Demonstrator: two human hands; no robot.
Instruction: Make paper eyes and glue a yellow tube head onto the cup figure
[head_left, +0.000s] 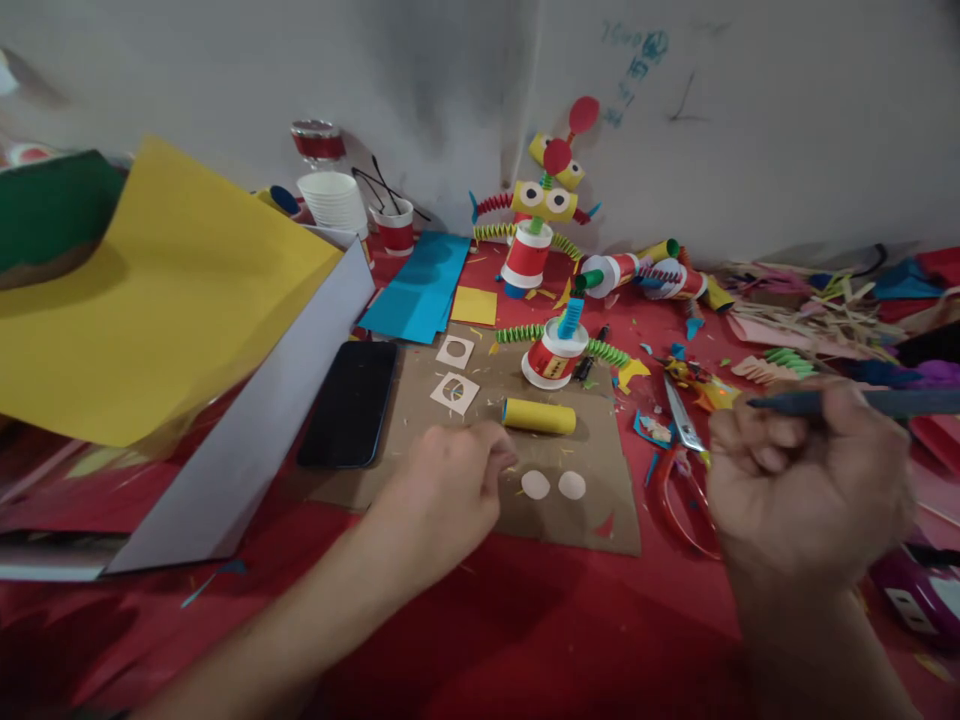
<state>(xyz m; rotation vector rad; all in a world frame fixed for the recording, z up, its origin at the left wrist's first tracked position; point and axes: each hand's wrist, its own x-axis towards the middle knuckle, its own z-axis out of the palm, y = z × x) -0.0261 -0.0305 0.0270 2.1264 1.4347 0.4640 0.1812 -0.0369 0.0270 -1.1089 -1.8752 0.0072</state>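
My left hand [457,485] is over the brown cardboard sheet [600,515], its fingers curled and pressed together; whatever they may hold is hidden. Just right of it lie two small white paper discs [535,485], side by side. A yellow paper tube [538,416] rests on its side behind the discs. Two white paper squares with round holes [454,393] lie behind my left hand. Raised at the right, my right hand [810,490] grips a dark pen [870,402], its tip pointing left. A red paper cup figure [555,355] with green folded arms stands at the cardboard's back edge.
Orange-handled scissors [684,420] lie by my right hand among paper scraps. A black phone [350,404] is on the left, beside a white box [255,430] bearing yellow paper. Finished cup figures [527,255], blue paper [420,285] and stacked cups [330,200] line the wall.
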